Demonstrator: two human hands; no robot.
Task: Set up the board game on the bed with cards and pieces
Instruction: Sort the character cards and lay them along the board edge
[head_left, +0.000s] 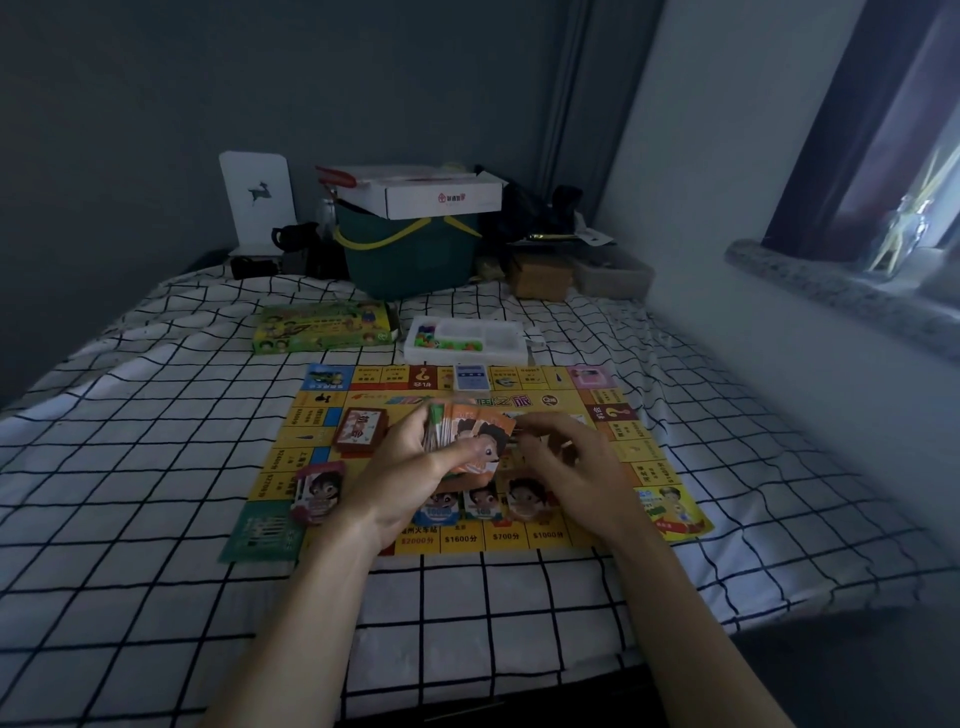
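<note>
My left hand (415, 457) grips a card stack (467, 441) above the board (639, 457). My right hand (561, 457) is blurred beside it, so I cannot tell its grip.

Our blurred right hand (558, 457) hides whatever its grip holds, our forearms cover part of the yellow paper game board (644, 457), and its small print is unreadable.

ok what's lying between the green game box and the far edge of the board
In the head view, only bare checked bedsheet lies between the green game box and the board. The white parts tray sits to the box's right, not between them.
</note>
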